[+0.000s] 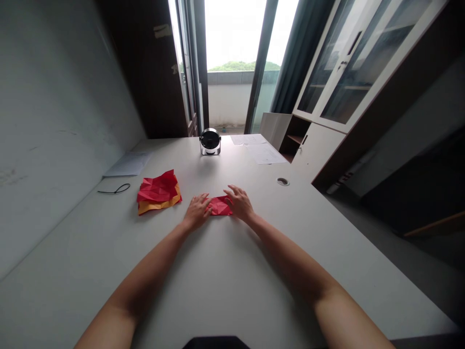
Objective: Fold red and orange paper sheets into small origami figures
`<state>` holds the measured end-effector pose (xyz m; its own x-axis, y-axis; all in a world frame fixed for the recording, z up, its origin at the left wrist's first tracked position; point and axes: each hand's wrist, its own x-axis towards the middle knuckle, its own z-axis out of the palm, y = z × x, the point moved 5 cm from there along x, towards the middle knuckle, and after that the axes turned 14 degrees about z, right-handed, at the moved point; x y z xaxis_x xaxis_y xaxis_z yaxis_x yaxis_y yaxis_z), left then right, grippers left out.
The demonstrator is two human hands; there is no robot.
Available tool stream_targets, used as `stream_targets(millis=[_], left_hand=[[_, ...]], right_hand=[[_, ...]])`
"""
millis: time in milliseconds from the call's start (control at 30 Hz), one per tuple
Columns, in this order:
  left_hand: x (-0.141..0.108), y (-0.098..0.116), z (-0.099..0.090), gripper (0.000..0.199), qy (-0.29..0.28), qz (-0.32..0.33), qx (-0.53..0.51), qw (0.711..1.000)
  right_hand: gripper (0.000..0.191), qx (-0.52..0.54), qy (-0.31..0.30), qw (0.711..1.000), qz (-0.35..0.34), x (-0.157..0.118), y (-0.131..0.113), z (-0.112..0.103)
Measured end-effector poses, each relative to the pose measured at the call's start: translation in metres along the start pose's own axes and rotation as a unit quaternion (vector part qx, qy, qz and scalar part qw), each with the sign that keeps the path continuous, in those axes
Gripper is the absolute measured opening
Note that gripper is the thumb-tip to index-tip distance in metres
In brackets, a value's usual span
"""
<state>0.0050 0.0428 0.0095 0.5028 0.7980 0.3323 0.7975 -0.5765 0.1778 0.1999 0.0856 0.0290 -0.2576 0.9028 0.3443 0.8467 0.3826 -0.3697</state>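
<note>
A creased red sheet of paper point(220, 206), apparently folded into a wide rectangle, lies flat on the white table point(225, 271). My left hand point(197, 211) rests over its left end with the fingers stretched out. Over the right end is my right hand point(240, 202), its fingers spread and slightly raised. Both hands hide the paper's ends. To the left of my left hand lies a pile of crumpled paper, a red sheet point(158, 188) on top of an orange sheet point(156, 205).
A small round black fan-like device point(210, 140) stands at the table's far side. White papers point(263, 152) lie at the far right, near a cable hole point(282, 182). On the left are more papers point(127, 164) and a black cable tie point(115, 190) by the wall.
</note>
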Motion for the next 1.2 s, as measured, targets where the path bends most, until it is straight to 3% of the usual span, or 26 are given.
stream_targets(millis=[133, 300, 567, 667, 800, 867, 1067, 1200], left_hand=[[-0.004, -0.005, 0.022, 0.058, -0.089, -0.008, -0.012, 0.996], [-0.005, -0.019, 0.025, 0.068, -0.112, -0.041, -0.019, 0.993], [-0.008, -0.035, 0.018, 0.062, -0.065, -0.118, 0.01, 0.991], [-0.008, -0.028, 0.008, 0.052, -0.021, -0.092, 0.037, 0.995], [-0.004, -0.009, 0.0, 0.041, -0.004, 0.011, 0.016, 1.0], [-0.003, -0.004, -0.001, 0.038, -0.001, 0.033, -0.011, 0.999], [-0.002, -0.004, -0.004, 0.036, 0.021, 0.033, -0.046, 0.998], [-0.002, -0.003, -0.006, 0.037, 0.017, 0.03, -0.048, 0.998]], right_hand=[[0.044, -0.048, -0.098, 0.99, -0.087, -0.01, -0.016, 0.019], [0.057, -0.066, -0.167, 0.983, -0.043, -0.006, 0.007, 0.04], [0.055, -0.067, -0.111, 0.989, 0.067, 0.007, 0.045, 0.036], [0.058, -0.032, -0.069, 0.993, 0.091, 0.01, 0.048, 0.031], [0.055, 0.052, -0.053, 0.994, 0.085, 0.013, 0.047, 0.029], [0.05, 0.117, -0.047, 0.988, 0.083, 0.014, 0.044, 0.026], [0.053, 0.313, -0.059, 0.946, 0.054, 0.008, 0.025, 0.017], [0.051, 0.32, -0.079, 0.944, -0.008, 0.001, 0.008, 0.013]])
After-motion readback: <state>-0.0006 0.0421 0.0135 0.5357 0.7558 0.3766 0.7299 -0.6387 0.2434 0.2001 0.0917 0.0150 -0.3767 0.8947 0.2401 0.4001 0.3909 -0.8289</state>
